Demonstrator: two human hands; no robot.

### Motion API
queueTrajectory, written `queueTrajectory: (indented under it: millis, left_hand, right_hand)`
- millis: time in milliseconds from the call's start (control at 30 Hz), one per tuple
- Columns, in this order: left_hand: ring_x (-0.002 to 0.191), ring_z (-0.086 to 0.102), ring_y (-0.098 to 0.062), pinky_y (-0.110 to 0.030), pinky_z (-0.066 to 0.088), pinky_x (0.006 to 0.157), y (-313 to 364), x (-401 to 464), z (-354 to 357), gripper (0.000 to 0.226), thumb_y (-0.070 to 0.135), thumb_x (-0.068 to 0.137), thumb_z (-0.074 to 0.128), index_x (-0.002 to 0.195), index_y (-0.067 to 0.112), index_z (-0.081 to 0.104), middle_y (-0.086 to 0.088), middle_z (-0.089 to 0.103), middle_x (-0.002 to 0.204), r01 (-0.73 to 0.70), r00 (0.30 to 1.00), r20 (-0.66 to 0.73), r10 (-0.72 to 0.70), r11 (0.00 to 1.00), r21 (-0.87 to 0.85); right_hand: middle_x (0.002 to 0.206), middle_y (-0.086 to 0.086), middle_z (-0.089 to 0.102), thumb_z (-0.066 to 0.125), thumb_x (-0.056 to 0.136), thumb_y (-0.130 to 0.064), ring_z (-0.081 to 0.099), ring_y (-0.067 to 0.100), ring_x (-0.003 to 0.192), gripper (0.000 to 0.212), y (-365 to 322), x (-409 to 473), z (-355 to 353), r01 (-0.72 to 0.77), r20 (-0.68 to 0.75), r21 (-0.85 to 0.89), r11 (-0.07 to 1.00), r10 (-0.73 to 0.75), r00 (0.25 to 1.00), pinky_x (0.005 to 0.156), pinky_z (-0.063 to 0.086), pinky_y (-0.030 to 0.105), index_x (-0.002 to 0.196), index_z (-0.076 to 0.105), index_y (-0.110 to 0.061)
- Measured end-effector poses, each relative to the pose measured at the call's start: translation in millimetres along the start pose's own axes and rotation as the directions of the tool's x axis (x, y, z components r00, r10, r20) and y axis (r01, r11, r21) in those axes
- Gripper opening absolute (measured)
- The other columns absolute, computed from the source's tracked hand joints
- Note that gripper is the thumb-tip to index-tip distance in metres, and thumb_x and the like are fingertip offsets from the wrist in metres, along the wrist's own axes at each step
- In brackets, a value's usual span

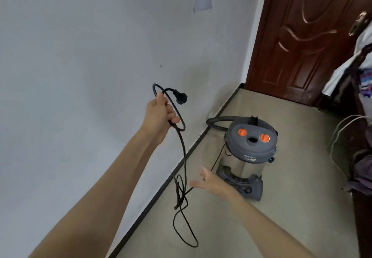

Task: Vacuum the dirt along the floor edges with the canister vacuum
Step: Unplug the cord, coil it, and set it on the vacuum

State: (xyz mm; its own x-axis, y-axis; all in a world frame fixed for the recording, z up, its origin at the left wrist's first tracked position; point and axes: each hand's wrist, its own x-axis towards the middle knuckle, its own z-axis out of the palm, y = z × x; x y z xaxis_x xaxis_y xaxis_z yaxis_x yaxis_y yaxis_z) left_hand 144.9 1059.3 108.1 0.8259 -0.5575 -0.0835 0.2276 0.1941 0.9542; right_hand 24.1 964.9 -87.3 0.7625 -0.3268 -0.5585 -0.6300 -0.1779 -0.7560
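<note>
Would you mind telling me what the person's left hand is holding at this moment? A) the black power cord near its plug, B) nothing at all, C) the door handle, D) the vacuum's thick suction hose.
A: the left hand grips the black power cord in a loop just below its plug, while the right hand is open.
</note>
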Motion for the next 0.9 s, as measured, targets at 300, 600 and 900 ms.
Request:
queueTrajectory:
  millis: [300,600,900]
  left_hand:
    - [0.035,0.017,-0.009,-0.018,0.025,0.036,27.0,3.6,-9.2,0.037,0.015,0.102,0.028,0.065,0.017,0.030,0.006,0.019,0.046,0.048,0.978,-0.159,-0.137,0.883,-0.466]
    - [0.039,0.015,-0.008,-0.018,0.020,0.037,-5.4,26.3,-53.2,0.038,0.020,0.100,0.032,0.063,0.018,0.027,0.008,0.018,0.047,-0.035,0.939,-0.343,-0.024,0.986,-0.164]
    - [0.060,0.045,-0.011,-0.027,0.038,0.061,-145.9,70.6,-54.2,0.032,0.041,0.095,0.046,0.084,0.011,0.046,0.002,0.046,0.070,0.122,0.985,-0.175,-0.011,0.762,0.636]
  right_hand:
    - [0.144,0.019,0.042,0.044,0.101,-0.031,0.040,0.030,0.134,0.054,29.3,79.6,34.4,-0.071,-0.091,-0.033,0.997,0.068,0.993,0.107,0.035,0.033,0.144,0.034,0.001]
    - [0.072,0.017,0.060,0.033,0.105,-0.030,0.061,0.028,0.072,0.042,43.9,101.1,-19.8,-0.237,-0.108,0.540,0.808,0.346,0.932,0.090,0.050,0.047,0.080,0.052,-0.002]
    - [0.075,0.032,0.067,0.032,0.106,-0.023,0.054,0.046,0.116,0.034,-36.3,65.9,-132.2,-0.161,0.033,0.861,0.483,0.262,0.964,0.060,0.058,0.043,0.078,0.045,-0.007]
